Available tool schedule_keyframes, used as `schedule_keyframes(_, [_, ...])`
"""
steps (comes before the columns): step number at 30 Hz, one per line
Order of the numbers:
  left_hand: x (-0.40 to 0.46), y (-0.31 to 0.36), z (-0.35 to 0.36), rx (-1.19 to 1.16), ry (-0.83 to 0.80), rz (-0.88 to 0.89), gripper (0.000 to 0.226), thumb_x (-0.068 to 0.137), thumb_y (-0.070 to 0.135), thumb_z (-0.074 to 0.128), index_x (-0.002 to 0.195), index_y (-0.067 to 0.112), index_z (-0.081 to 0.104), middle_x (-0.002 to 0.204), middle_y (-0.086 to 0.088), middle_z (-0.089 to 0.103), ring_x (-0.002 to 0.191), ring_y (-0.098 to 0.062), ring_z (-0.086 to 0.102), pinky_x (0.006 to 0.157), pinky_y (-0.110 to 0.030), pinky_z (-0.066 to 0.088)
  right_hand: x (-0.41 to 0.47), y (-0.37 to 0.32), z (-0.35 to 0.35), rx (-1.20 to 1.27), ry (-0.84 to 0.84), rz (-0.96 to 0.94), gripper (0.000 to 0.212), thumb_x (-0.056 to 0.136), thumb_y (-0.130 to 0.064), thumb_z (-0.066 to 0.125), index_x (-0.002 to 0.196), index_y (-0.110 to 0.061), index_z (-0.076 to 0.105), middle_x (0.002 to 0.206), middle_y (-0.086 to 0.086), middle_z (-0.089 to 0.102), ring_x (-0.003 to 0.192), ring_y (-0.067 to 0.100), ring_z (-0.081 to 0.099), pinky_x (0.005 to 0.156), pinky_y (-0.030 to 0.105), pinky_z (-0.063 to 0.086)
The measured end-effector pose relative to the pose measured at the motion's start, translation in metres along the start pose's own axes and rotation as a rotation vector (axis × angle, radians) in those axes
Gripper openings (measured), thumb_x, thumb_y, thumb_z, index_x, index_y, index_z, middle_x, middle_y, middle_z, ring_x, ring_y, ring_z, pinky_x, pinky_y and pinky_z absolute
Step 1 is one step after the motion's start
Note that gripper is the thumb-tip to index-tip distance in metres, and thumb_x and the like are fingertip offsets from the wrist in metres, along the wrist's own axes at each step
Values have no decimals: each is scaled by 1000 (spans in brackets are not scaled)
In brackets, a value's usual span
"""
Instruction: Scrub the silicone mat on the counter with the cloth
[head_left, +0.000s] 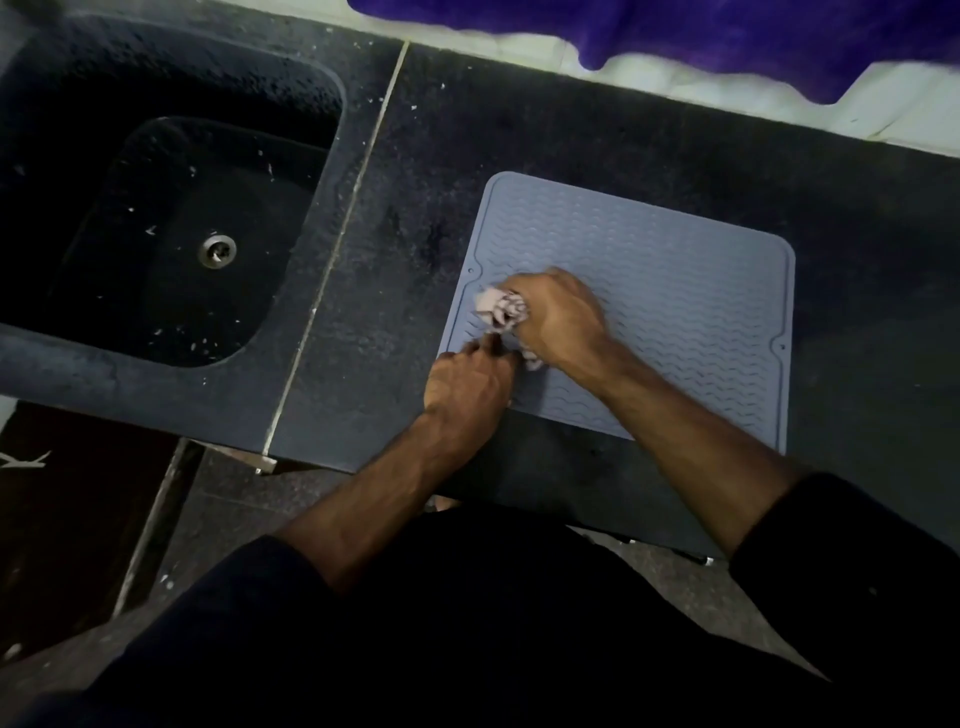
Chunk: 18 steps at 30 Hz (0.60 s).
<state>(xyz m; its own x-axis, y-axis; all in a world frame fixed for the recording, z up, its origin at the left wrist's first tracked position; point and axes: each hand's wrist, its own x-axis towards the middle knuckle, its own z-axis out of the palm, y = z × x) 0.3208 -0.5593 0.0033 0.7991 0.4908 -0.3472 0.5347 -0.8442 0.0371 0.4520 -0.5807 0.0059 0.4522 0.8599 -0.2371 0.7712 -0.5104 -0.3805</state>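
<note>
Silicone mat lies flat on the dark surface, most of it stretching right of my hands. My right hand clutches the bunched cloth near its left edge; my left hand pins that corner, fingers curled.

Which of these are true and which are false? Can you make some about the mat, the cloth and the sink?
1. The right hand grips the bunched cloth on the silicone mat. True.
2. The mat is bright red. False: it is grey-blue with wavy ridges.
3. The left hand rests at the mat's near left corner. True.
4. The sink lies right of the mat. False: it lies to the left.
5. The mat sits inside the sink. False: it lies on the dark counter.
</note>
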Motion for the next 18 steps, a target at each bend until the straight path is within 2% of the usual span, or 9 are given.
schedule_keyframes(2, [-1,0,-1,22,37,-3,36,96,20,48,133,19,47,127,-5,56,110,-24,58,84,-38,46,12,-22,7,-19,-52,-59,43,77,-23,76,119,-27,65,109,7,63,98,26,60,84,37,52])
schedule_keyframes(5, [-1,-2,1,18,48,13,36,96,22,48,133,20,48,126,-4,57,111,-23,58,85,-37,46,15,-23,11,-71,-64,-38,37,78,-28,76,114,-27,66,104,7,65,93,26,62,73,32,48])
schedule_keyframes(9, [1,-4,2,-34,-8,33,52,95,30,53,144,25,34,144,-7,41,126,-24,47,93,-40,44,-4,10,0,-138,-38,58,33,76,-35,78,106,-25,67,97,5,69,91,27,64,73,32,52])
schedule_keyframes(12, [0,-5,3,-20,-29,46,56,94,27,56,144,22,32,151,-11,30,130,-27,43,96,-42,43,-15,23,-6,-122,-4,86,23,79,-21,73,102,-22,69,94,7,70,88,29,64,66,28,44])
schedule_keyframes(15, [1,-3,2,-23,-35,33,54,94,25,56,142,22,34,149,-11,32,128,-27,44,94,-43,44,-4,11,-9,-76,-4,52,23,81,-15,69,102,-22,69,94,7,70,89,29,64,73,33,52])
schedule_keyframes(18, [1,-1,0,-17,-17,24,50,97,22,49,144,21,33,144,-9,40,124,-27,48,91,-42,45,13,-18,-3,-55,-28,-30,35,82,-18,70,116,-24,65,104,7,66,96,28,62,80,37,53])
